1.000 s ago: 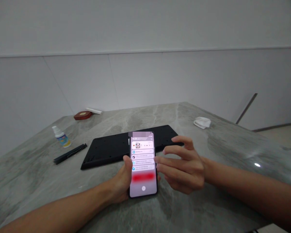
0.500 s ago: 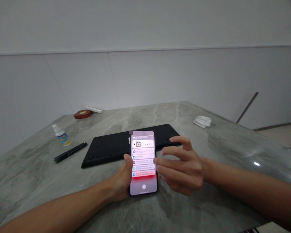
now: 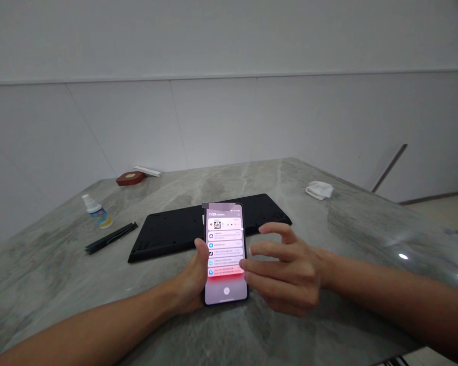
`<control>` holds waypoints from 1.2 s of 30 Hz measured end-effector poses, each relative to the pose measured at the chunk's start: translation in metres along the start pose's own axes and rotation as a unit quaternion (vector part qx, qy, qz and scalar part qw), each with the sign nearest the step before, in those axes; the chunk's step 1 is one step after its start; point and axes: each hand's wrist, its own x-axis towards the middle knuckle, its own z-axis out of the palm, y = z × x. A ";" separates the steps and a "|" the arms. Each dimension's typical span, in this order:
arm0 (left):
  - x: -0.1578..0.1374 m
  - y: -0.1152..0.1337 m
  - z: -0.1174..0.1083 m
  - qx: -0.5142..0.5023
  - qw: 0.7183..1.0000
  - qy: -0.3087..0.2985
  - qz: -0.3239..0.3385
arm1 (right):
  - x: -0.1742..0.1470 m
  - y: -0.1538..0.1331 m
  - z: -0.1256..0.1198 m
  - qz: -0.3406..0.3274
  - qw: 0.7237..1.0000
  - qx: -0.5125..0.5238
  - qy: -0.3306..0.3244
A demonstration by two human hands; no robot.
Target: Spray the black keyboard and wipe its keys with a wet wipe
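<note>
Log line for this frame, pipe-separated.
left hand: holds lit phone | right hand: at phone's right edge, contact unclear | beyond phone: black slab | left: spray bottle | right: white bundle

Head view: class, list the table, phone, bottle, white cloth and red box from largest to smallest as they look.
1. Table
2. Phone
3. Bottle
4. White cloth and red box: too alike to rank.

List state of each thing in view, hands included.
Phone: screen lit, notifications showing
Left hand: grip closed on phone
Right hand: fingers parted, half-bent; screen contact unclear
Black keyboard: flat, apparently face-down
Spray bottle: standing
Slim black object: lying flat
White cloth: bunched up
Reddish-brown box: lying, lid state unclear
</note>
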 end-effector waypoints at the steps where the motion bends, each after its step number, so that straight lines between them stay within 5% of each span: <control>1: 0.000 0.000 0.000 0.000 1.000 0.001 -0.001 | 0.000 0.000 0.000 -0.001 1.000 0.001 0.000; 36: 0.000 0.002 0.001 0.007 1.000 0.006 -0.012 | 0.003 -0.003 0.001 -0.014 0.998 0.042 -0.055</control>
